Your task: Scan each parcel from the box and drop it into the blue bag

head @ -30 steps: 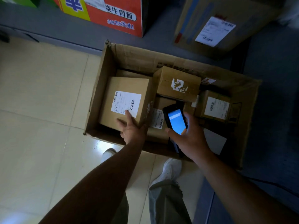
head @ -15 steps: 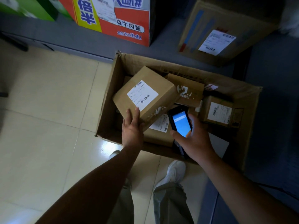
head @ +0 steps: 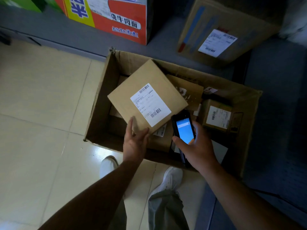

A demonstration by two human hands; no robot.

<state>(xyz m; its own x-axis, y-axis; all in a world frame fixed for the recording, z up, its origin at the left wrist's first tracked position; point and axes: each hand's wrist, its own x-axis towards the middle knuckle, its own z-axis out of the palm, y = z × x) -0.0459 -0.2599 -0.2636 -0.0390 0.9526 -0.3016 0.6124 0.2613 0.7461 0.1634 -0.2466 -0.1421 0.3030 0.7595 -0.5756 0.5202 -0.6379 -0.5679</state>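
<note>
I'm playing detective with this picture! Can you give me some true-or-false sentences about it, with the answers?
The left hand holds a parcel with a white label. True.
The right hand holds a banana. False: it holds a scanner with a blue screen.
The cardboard box is empty. False: other parcels lie inside.
The person wears white shoes. True.

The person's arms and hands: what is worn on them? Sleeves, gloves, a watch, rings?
The left forearm and the right forearm are bare down to the picture's edge; no sleeve shows. The left hand and the right hand wear no gloves. No watch, bracelet or ring is visible, though the light is dim.
</note>
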